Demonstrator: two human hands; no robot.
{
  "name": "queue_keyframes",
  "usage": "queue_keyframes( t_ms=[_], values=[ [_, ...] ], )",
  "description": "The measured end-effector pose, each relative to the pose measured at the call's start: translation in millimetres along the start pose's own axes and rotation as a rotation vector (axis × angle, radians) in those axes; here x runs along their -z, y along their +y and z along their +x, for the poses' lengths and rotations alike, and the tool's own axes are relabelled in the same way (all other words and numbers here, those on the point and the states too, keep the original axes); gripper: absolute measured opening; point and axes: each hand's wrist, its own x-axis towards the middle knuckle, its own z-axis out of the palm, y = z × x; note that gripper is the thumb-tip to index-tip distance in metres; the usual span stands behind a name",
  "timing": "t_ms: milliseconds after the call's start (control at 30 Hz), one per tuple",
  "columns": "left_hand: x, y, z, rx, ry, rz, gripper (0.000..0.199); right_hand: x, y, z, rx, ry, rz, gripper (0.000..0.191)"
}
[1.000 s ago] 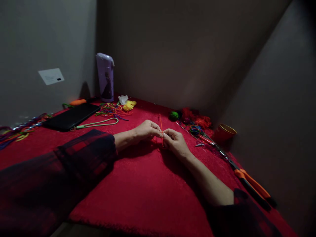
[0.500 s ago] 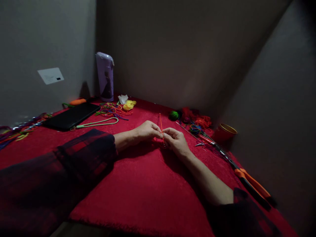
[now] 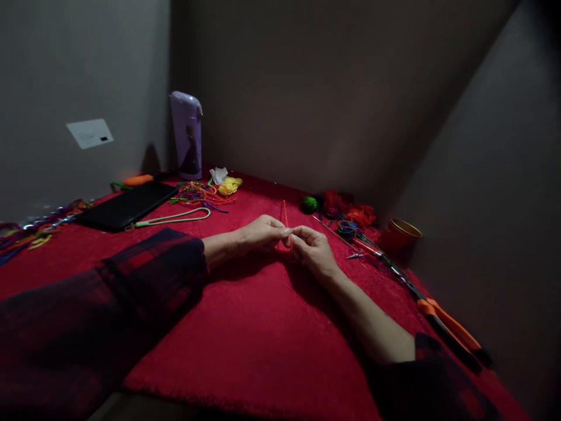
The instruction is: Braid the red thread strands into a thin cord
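Note:
My left hand [image 3: 264, 234] and my right hand [image 3: 313, 248] meet fingertip to fingertip above the middle of the red cloth [image 3: 236, 339]. Both are closed in a pinch on an orange-red thread [image 3: 286, 213]. One end of the thread stands up above the fingers in a narrow loop, and a short piece hangs below them. Its middle is hidden between my fingertips. Whether a needle or hook is also in the pinch is too small to tell.
Scissors with orange handles [image 3: 451, 330] lie at the right, near a red cup [image 3: 398, 231] and a green thread ball [image 3: 309, 204]. To the left are a black phone [image 3: 129, 206], tangled threads [image 3: 199, 193], yellow thread [image 3: 230, 186] and a purple bottle [image 3: 187, 137].
My fingertips have drawn closer together over the thread, hiding more of its middle. The hanging lower piece shows less. Everything else looks the same.

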Motion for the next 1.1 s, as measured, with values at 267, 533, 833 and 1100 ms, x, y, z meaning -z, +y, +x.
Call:
queue_keyframes(
  t_ms=[267,533,833,1100],
  values=[
    [1.4,-2.3,1.0,0.023,-0.040,0.016,0.020,0.0,1.1,-0.4,-0.014,0.003,0.008,0.028],
    [-0.4,-0.9,4.5,0.032,-0.035,0.164,0.026,-0.4,1.4,-0.2,-0.005,0.021,0.017,0.027],
    [-7.0,7.6,2.9,0.069,0.024,0.283,0.021,-1.0,3.1,0.3,0.021,0.016,-0.012,0.029],
    [-8.0,9.4,0.8,0.018,-0.015,0.328,0.022,-2.0,2.3,0.2,0.032,0.017,-0.015,0.026]
  ],
)
